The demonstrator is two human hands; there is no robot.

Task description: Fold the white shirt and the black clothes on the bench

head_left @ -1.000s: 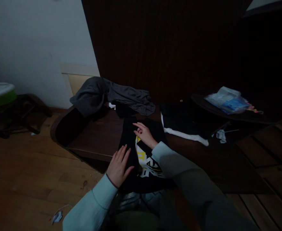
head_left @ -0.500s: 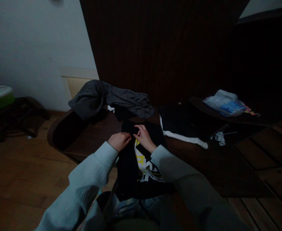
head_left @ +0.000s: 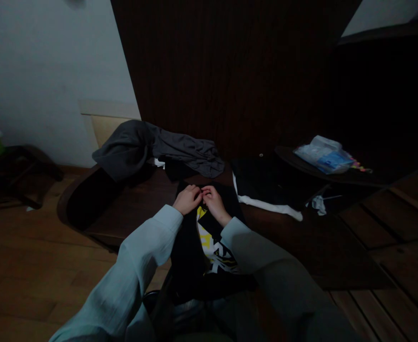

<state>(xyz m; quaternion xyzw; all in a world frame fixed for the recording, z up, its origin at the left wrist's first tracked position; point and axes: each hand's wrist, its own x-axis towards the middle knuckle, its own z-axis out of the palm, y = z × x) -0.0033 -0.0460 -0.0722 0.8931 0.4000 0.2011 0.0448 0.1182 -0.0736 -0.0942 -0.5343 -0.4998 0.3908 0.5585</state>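
A black garment with a white and yellow print (head_left: 209, 240) lies in front of me, its near end at my lap and its far end on the dark wooden bench (head_left: 123, 209). My left hand (head_left: 188, 199) is closed at the garment's upper part, its fingers curled down on the black cloth. Right beside it my right hand (head_left: 214, 204) pinches at the same place, and the fingertips of both hands meet. The cloth between the fingertips is too dark to make out in detail.
A crumpled dark grey garment (head_left: 130, 147) lies on the bench at the back left. Folded black cloth with a white edge (head_left: 266, 203) is at right. A clear plastic bag (head_left: 323, 154) rests on a dark ledge. At far left stands a low stool (head_left: 19, 166).
My left hand has moved right and slightly up until its fingertips meet those of my right hand. The right fingers have closed in on the cloth. The view has shifted slightly.
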